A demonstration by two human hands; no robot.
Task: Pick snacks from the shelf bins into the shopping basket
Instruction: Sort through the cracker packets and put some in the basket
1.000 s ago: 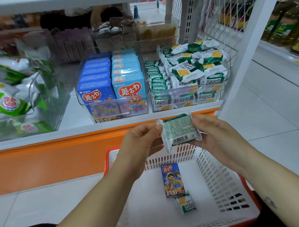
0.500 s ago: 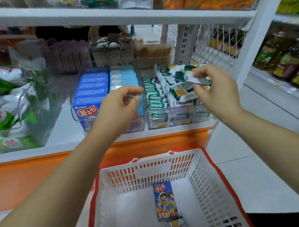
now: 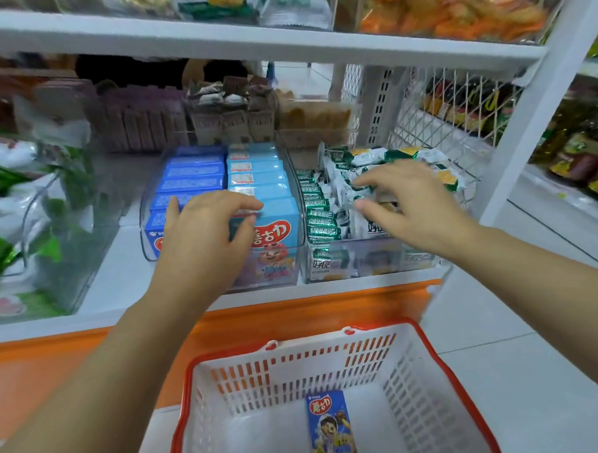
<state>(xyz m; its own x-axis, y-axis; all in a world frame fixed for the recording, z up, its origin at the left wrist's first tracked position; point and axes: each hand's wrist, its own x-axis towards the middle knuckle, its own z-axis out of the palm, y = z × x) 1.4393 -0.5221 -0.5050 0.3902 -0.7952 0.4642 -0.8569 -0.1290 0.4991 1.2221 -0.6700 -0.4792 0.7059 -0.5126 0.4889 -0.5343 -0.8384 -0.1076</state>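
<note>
- left hand [image 3: 205,230]: over the front of the clear box bin [image 3: 145,233], thumb out to the left, fingers bent down across the front boxes; grasping or only touching, cannot tell
- right hand [image 3: 409,204]: palm down, fingers spread and nearly straight over the heap of green-and-white packets [image 3: 319,208] in the packet bin [image 3: 360,258]; nothing pinched, grip released
- box bin holds dark blue boxes [image 3: 192,176] in the left row, light blue boxes [image 3: 257,173] in the right row, stood on end
- the two bins sit side by side on the white shelf [image 3: 104,279], orange strip [image 3: 294,308] along its front
- shopping basket [image 3: 433,350], white with a red rim, below the shelf edge, between the forearms; one dark blue snack box [image 3: 328,427] lies flat inside
- far left, green-and-white bags [image 3: 2,205] in another bin; orange packs [image 3: 452,10] on the upper shelf
</note>
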